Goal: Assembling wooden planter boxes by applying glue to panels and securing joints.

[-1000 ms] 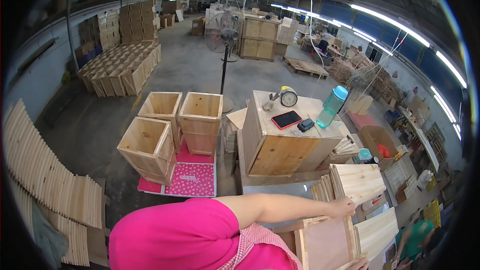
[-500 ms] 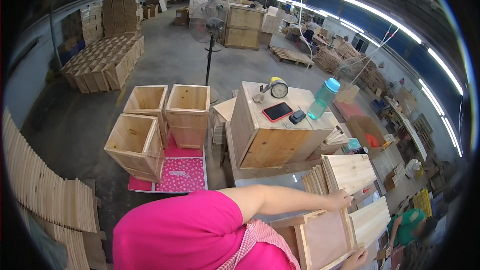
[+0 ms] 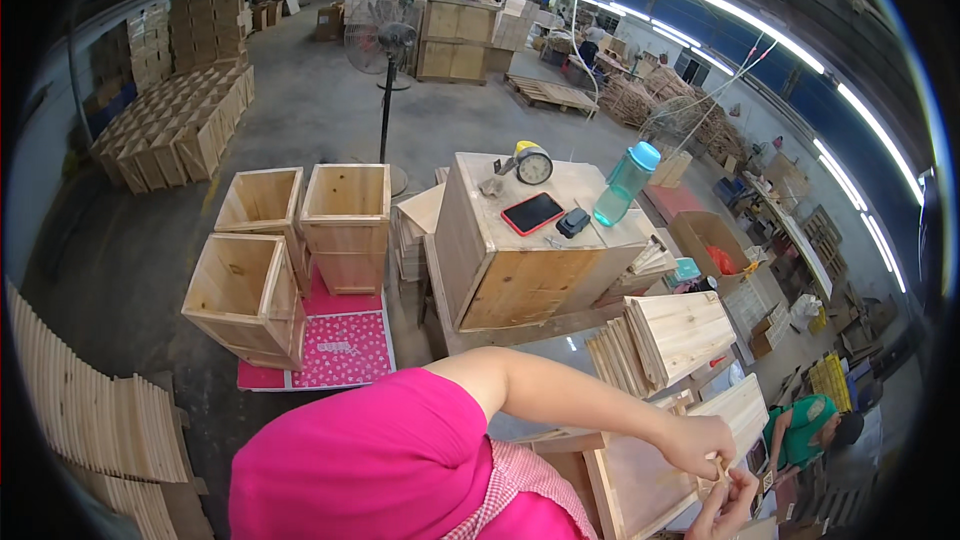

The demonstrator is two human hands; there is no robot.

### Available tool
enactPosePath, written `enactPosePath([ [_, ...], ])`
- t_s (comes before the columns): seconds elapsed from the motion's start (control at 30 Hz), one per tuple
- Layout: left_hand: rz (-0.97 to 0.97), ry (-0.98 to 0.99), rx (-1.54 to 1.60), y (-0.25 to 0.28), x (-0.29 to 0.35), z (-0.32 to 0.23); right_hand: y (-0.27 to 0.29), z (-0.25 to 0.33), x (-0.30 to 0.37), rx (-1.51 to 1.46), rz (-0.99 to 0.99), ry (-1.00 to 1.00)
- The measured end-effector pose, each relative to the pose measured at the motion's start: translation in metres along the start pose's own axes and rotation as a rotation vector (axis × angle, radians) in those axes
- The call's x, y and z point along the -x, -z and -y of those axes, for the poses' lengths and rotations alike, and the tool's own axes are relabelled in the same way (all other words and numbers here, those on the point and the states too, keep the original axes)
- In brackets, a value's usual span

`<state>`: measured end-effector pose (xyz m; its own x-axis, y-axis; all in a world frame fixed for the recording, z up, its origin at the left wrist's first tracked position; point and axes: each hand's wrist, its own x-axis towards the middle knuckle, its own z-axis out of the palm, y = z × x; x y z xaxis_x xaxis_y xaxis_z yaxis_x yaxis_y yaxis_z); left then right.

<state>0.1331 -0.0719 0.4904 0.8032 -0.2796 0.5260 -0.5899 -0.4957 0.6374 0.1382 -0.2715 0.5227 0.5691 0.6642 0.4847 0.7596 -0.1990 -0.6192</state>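
Both hands meet over the right edge of a wooden framed box (image 3: 650, 475) lying in front of me. My left hand (image 3: 697, 443) is closed in a pinch, and a small tan piece (image 3: 716, 464) shows at its fingertips. Just below, my right hand (image 3: 727, 507) has its thumb and fingers drawn together against the same spot. What the small piece is, I cannot make out. A pale wooden board (image 3: 738, 410) lies beyond the hands, and a stack of tapered wooden panels (image 3: 682, 335) sits farther off.
A wooden cabinet (image 3: 525, 290) ahead bears a phone (image 3: 533, 212), a round dial device (image 3: 533, 166) and a blue bottle (image 3: 627, 185). Three open wooden boxes (image 3: 345, 215) stand on pink patterned sheeting (image 3: 345, 345) at left. A co-worker in green (image 3: 800, 430) is at right.
My left hand has left the frame's far corner and come nearer, beside my right hand. Both now meet at a small tan piece. The view has shifted slightly.
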Motion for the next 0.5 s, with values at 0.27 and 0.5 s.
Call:
enactPosePath([
  [0.27, 0.125, 0.219, 1.089, 0.01, 0.029, -0.014, 0.005, 0.002, 0.023, 0.147, 0.068, -0.015],
  [0.5, 0.177, 0.226, 0.796, 0.027, 0.045, -0.021, 0.005, -0.005, 0.029, 0.142, 0.135, -0.035],
])
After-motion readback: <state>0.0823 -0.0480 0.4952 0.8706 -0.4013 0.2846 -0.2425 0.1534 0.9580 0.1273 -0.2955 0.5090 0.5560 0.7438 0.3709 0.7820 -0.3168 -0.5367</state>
